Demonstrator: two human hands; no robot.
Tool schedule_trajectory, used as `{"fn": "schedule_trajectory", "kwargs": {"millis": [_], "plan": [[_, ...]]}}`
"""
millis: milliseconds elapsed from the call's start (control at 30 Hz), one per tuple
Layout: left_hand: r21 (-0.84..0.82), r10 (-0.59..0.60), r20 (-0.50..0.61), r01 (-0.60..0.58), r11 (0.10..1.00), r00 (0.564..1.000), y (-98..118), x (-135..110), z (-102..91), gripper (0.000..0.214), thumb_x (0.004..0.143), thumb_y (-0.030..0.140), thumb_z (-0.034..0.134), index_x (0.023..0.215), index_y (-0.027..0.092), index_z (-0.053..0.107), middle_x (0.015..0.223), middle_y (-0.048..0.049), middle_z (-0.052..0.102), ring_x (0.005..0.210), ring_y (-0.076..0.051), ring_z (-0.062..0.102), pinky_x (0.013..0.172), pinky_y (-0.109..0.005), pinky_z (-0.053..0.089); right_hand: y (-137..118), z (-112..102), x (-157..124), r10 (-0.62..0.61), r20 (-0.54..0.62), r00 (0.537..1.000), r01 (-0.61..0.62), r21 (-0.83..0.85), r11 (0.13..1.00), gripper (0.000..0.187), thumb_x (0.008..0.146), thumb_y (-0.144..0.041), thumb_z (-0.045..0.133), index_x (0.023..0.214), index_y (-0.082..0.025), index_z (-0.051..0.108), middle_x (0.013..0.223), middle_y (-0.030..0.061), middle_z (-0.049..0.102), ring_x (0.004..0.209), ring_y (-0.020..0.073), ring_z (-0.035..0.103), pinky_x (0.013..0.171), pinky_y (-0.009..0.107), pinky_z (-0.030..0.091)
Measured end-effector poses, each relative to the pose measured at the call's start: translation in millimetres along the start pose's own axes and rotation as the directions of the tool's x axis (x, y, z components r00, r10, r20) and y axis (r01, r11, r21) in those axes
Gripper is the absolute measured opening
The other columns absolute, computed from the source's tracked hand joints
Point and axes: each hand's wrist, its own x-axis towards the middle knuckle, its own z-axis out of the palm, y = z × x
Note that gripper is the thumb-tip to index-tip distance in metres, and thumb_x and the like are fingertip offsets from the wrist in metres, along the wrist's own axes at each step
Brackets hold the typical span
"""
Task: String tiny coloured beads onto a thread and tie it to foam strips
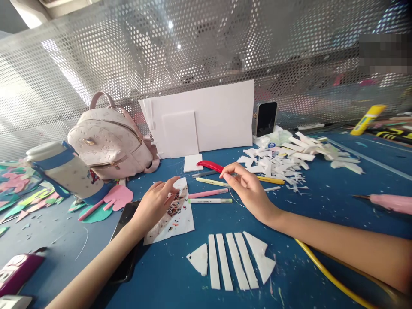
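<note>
My left hand [157, 201] hovers over a white sheet [185, 223] scattered with tiny coloured and dark bits [175, 208]; its thumb and fingers are apart and hold nothing visible. A black phone [124, 262] lies partly under my left forearm. My right hand [246, 189] has its thumb and index finger pinched together beside a red curved handle [209, 165]; whatever is between them is too small to make out. Under and beside this hand lie a yellow pen [210, 182], a pink pen [209, 193] and a white-and-green pen [210, 201]. White foam strips [236, 262] form a fish shape in front.
White foam scraps [283, 159] pile at the back right. White boards [222, 116], a standing phone [266, 118] and a backpack [111, 139] line the metal mesh. A bottle [61, 169] stands left. A pink pointed tool [389, 202] and yellow cable [328, 277] lie right.
</note>
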Motion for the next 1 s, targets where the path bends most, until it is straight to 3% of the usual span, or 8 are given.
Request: {"fn": "schedule_trajectory", "kwargs": {"millis": [267,667,800,1000], "plan": [[0.076,-0.118,-0.101,0.126,0.989,0.988,7.9,10.7,4.3,0.049,0.085,0.014,0.058,0.130,0.025,0.044,0.087,-0.0012,0.077,0.091,-0.031,0.067,0.080,-0.043,0.050,0.2,-1.5,-1.1,-0.041,-0.010,0.999,0.041,-0.021,0.999,0.016,0.099,-0.032,0.048,0.092,-0.022,0.057,0.093,0.0032,0.054,0.078,0.0159,0.051,0.064,0.027,0.039],[0.186,-0.016,-0.065,0.028,0.982,0.998,13.7,18.3,-0.4,0.060,0.078,0.003,0.050,0.135,0.021,0.045,0.080,-0.0035,0.074,0.081,-0.027,0.067,0.086,-0.043,0.046,3.0,-2.4,-2.4,-0.085,-0.015,0.996,0.085,-0.022,0.996,0.016,0.098,-0.032,0.048,0.092,-0.021,0.059,0.094,0.0033,0.055,0.079,0.0158,0.052,0.062,0.026,0.039],[0.160,-0.017,-0.076,0.029,0.987,0.997,15.3,20.1,-1.0,0.063,0.076,0.003,0.050,0.136,0.021,0.045,0.079,-0.0032,0.073,0.078,-0.025,0.066,0.086,-0.042,0.046,2.5,-2.4,-2.5,-0.099,-0.021,0.995,0.098,-0.029,0.995,0.016,0.098,-0.031,0.048,0.091,-0.021,0.059,0.094,0.0033,0.054,0.082,0.0162,0.052,0.062,0.026,0.040],[-0.024,-0.099,-0.183,0.097,0.995,0.978,26.4,17.0,-11.0,0.071,0.080,0.010,0.050,0.145,0.024,0.028,0.087,-0.0006,0.067,0.073,-0.018,0.063,0.072,-0.031,0.052,1.8,-3.2,-2.8,-0.114,-0.015,0.993,0.113,-0.041,0.993,0.017,0.098,-0.032,0.049,0.092,-0.021,0.061,0.093,0.0041,0.055,0.085,0.0170,0.054,0.065,0.027,0.042]]}}
